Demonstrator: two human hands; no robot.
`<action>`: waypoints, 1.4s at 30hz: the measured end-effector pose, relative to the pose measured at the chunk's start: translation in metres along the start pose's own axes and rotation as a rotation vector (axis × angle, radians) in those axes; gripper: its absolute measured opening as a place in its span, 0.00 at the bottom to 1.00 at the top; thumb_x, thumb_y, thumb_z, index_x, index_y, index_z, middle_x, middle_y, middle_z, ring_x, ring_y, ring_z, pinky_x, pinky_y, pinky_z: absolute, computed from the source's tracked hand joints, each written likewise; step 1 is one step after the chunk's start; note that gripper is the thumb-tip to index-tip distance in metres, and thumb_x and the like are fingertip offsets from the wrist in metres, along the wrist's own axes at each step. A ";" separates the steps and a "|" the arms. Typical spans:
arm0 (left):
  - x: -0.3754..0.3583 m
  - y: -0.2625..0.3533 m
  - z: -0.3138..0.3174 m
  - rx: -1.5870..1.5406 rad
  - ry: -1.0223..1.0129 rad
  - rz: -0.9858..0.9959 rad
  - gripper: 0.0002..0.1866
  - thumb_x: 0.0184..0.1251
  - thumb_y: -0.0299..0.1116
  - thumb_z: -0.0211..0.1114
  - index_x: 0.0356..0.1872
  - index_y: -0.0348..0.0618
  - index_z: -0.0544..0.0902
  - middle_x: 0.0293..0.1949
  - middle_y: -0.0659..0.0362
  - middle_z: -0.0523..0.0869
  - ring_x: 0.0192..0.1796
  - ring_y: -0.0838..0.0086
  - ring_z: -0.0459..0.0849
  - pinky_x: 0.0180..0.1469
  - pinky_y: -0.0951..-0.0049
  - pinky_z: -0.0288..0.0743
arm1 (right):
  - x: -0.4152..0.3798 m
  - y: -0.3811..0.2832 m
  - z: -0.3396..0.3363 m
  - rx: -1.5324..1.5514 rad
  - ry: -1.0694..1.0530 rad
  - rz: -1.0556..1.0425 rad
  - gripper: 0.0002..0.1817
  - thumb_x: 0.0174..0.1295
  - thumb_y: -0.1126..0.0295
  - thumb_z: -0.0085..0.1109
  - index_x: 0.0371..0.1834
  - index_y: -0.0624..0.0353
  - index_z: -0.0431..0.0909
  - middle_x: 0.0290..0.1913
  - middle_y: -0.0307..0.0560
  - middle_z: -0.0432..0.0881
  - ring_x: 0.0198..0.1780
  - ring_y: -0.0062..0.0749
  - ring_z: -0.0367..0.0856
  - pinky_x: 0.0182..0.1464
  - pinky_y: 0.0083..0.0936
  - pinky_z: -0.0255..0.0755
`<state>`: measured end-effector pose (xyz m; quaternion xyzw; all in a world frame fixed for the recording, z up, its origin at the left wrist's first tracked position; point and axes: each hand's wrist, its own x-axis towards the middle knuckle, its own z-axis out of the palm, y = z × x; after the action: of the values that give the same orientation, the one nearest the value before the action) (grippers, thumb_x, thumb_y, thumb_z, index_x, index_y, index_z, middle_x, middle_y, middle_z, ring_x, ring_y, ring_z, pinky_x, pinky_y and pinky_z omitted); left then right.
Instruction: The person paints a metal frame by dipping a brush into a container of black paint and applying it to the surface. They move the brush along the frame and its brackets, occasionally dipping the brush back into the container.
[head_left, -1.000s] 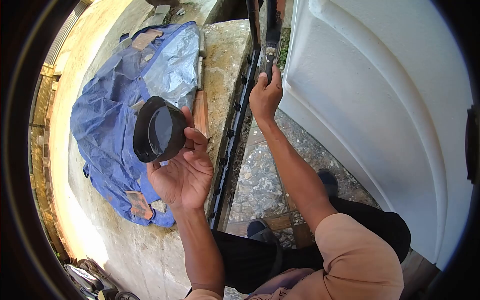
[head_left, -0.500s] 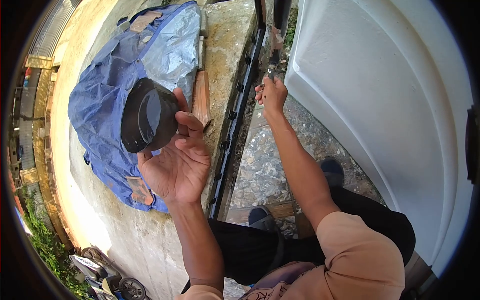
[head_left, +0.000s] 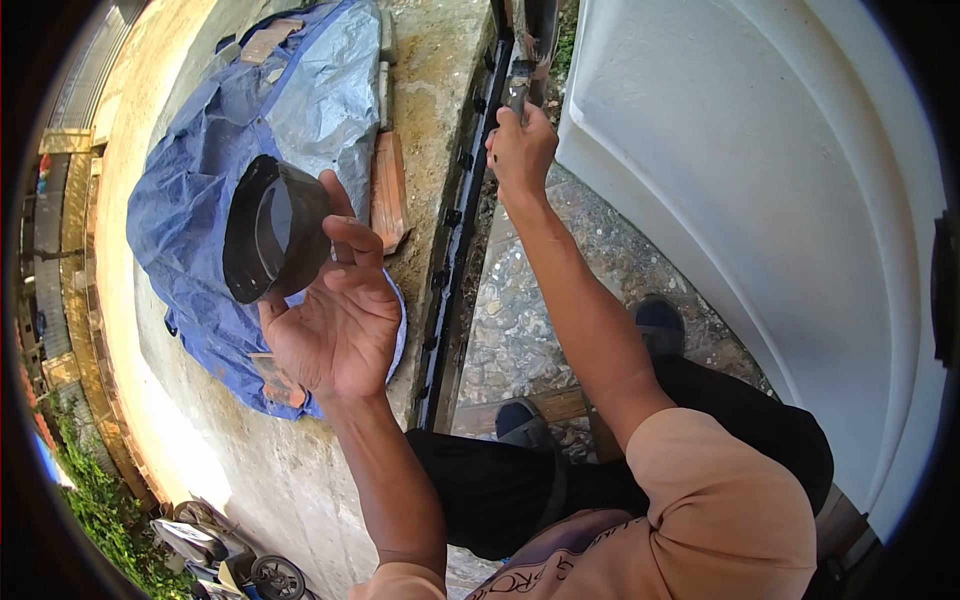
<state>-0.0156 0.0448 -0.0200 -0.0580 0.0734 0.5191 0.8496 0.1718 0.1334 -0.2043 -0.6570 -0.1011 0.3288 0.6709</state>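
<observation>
My left hand (head_left: 340, 310) is palm up at left of centre, its fingers closed round a black bowl (head_left: 280, 232) that is tilted and has dark, shiny liquid inside. Higher up, my right hand (head_left: 522, 150) grips the handle of a brush (head_left: 520, 85). The brush tip lies against a dark, patchy metal post (head_left: 540, 40) at the top, and its bristles are hard to make out. A black metal rail (head_left: 450, 225) runs down between my two arms.
Blue tarp (head_left: 190, 210) with brick pieces (head_left: 390, 190) lies on a concrete ledge (head_left: 430, 110) at left. A white curved wall (head_left: 740, 180) stands at right. My sandalled feet are on stone paving (head_left: 520, 320). A motorcycle (head_left: 230, 560) is at lower left.
My right hand and the brush have moved up and slightly left along the post. My left hand has shifted a little left with the bowl. The view has moved slightly.
</observation>
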 end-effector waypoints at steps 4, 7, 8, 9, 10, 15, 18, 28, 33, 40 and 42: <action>-0.002 0.001 -0.003 -0.032 -0.032 -0.023 0.32 0.70 0.46 0.59 0.72 0.44 0.69 0.74 0.49 0.68 0.63 0.58 0.77 0.50 0.65 0.84 | 0.032 0.011 0.003 -0.046 0.020 0.086 0.16 0.60 0.69 0.54 0.43 0.73 0.79 0.28 0.60 0.84 0.33 0.51 0.85 0.42 0.41 0.75; -0.001 0.001 -0.002 -0.021 -0.015 -0.020 0.33 0.68 0.42 0.61 0.73 0.42 0.67 0.73 0.49 0.70 0.62 0.58 0.78 0.49 0.65 0.84 | 0.041 -0.007 0.014 -0.107 0.021 -0.173 0.16 0.60 0.68 0.53 0.43 0.74 0.79 0.35 0.64 0.85 0.38 0.56 0.85 0.46 0.41 0.75; -0.001 0.000 -0.001 -0.012 0.003 -0.015 0.35 0.67 0.38 0.62 0.74 0.40 0.65 0.72 0.50 0.71 0.61 0.59 0.78 0.48 0.66 0.85 | 0.033 -0.015 0.016 -0.112 0.010 -0.258 0.16 0.61 0.68 0.53 0.43 0.74 0.79 0.37 0.65 0.85 0.39 0.56 0.85 0.47 0.41 0.75; 0.000 -0.001 0.000 -0.003 0.021 -0.010 0.37 0.65 0.35 0.64 0.75 0.38 0.62 0.71 0.51 0.72 0.60 0.59 0.79 0.47 0.66 0.85 | 0.017 -0.026 0.015 -0.100 -0.022 -0.308 0.17 0.65 0.67 0.53 0.47 0.72 0.78 0.38 0.63 0.85 0.40 0.55 0.85 0.47 0.41 0.75; 0.001 -0.002 0.000 -0.001 0.018 -0.013 0.37 0.65 0.35 0.64 0.74 0.38 0.62 0.71 0.51 0.72 0.60 0.59 0.79 0.47 0.66 0.85 | 0.001 -0.037 0.013 -0.087 -0.055 -0.359 0.17 0.68 0.66 0.53 0.50 0.71 0.77 0.39 0.62 0.85 0.40 0.54 0.85 0.47 0.41 0.75; -0.001 -0.004 0.001 0.008 0.010 -0.011 0.36 0.65 0.35 0.63 0.74 0.38 0.62 0.71 0.51 0.72 0.60 0.59 0.79 0.48 0.66 0.85 | -0.009 -0.003 0.009 -0.027 0.039 -0.584 0.15 0.77 0.63 0.48 0.56 0.63 0.72 0.42 0.57 0.83 0.39 0.52 0.83 0.44 0.42 0.74; -0.003 -0.002 0.002 0.008 0.017 -0.008 0.36 0.66 0.35 0.63 0.74 0.38 0.63 0.71 0.50 0.72 0.60 0.59 0.79 0.48 0.66 0.85 | 0.027 0.032 0.003 -0.183 0.047 -0.339 0.15 0.77 0.61 0.47 0.49 0.64 0.73 0.42 0.61 0.82 0.43 0.57 0.80 0.45 0.44 0.71; 0.000 -0.001 -0.001 0.011 0.036 0.002 0.38 0.64 0.35 0.62 0.75 0.38 0.62 0.71 0.50 0.72 0.60 0.60 0.79 0.48 0.65 0.86 | 0.031 0.046 -0.003 -0.439 0.221 -0.142 0.22 0.74 0.69 0.48 0.66 0.71 0.72 0.62 0.70 0.78 0.61 0.61 0.79 0.62 0.43 0.73; 0.004 0.002 -0.013 -0.045 -0.018 -0.033 0.33 0.70 0.47 0.59 0.72 0.44 0.69 0.74 0.47 0.68 0.64 0.56 0.76 0.51 0.64 0.84 | 0.009 0.019 -0.006 -0.266 0.204 -0.396 0.21 0.75 0.67 0.48 0.64 0.70 0.74 0.57 0.66 0.81 0.57 0.58 0.82 0.56 0.40 0.75; 0.016 0.004 -0.058 0.150 -0.005 -0.040 0.34 0.71 0.54 0.56 0.73 0.47 0.69 0.71 0.47 0.72 0.59 0.52 0.81 0.48 0.62 0.84 | -0.049 -0.047 -0.070 -0.077 -0.213 -0.389 0.13 0.70 0.70 0.58 0.51 0.65 0.84 0.25 0.29 0.74 0.26 0.11 0.66 0.27 0.18 0.60; 0.022 0.003 -0.080 0.154 0.006 -0.040 0.35 0.70 0.55 0.57 0.73 0.47 0.69 0.70 0.47 0.73 0.58 0.53 0.81 0.48 0.64 0.84 | -0.061 -0.098 -0.089 -0.122 -0.392 -0.448 0.10 0.70 0.74 0.58 0.47 0.65 0.85 0.23 0.27 0.71 0.25 0.10 0.63 0.26 0.16 0.58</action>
<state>-0.0139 0.0514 -0.1031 0.0045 0.1147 0.4947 0.8615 0.2057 0.0339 -0.1034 -0.5815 -0.3905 0.2865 0.6537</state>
